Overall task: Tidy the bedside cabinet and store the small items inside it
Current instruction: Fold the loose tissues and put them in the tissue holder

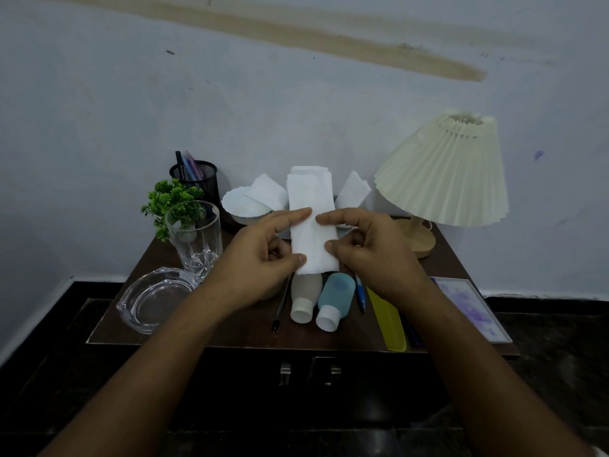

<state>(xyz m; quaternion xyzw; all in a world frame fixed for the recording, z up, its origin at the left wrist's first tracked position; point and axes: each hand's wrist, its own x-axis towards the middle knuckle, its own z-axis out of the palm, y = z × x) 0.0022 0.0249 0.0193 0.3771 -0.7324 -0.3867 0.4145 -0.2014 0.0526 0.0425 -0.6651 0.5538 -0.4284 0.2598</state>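
Observation:
A folded white tissue (309,206) is held upright above the dark wooden bedside cabinet (237,328). My left hand (260,255) pinches its left edge and my right hand (369,249) pinches its right edge. Below the hands lie a beige squeeze bottle (304,298), a blue squeeze bottle (334,300), a black pen (280,308), a blue pen (361,296) and a yellow comb (389,321). The cabinet's two doors with metal handles (285,374) are closed.
A glass ashtray (153,300) and a drinking glass (196,239) stand at the left, with a small green plant (168,199) and a mesh pen holder (197,178) behind. More tissues (260,196) lie at the back. A pleated lamp (445,173) and a framed picture (471,308) occupy the right.

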